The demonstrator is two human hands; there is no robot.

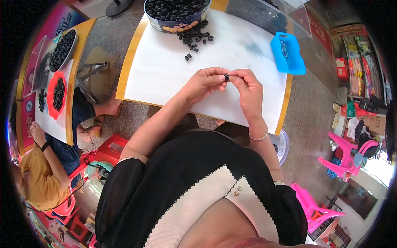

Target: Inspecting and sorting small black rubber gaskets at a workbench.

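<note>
Between the fingertips of both my hands, above the white table top (165, 78), is a small black ring-like part (227, 77). My left hand (205, 84) pinches it between thumb and forefinger. My right hand (249, 89) is closed on its other side, thumb and forefinger pressed to it; anything smaller in those fingers is too small to make out. Beyond my hands, several loose black parts (194, 41) lie scattered in front of a round tub (182, 27) heaped with the same parts.
A blue plastic tray (294, 62) holding tiny pieces sits at the table's right edge. Behind it stands a clear plastic box (264, 18). To the left, another person (43, 173) sits at a second table with a red dish (52, 97) of black parts. Pink chairs (345, 157) stand at right.
</note>
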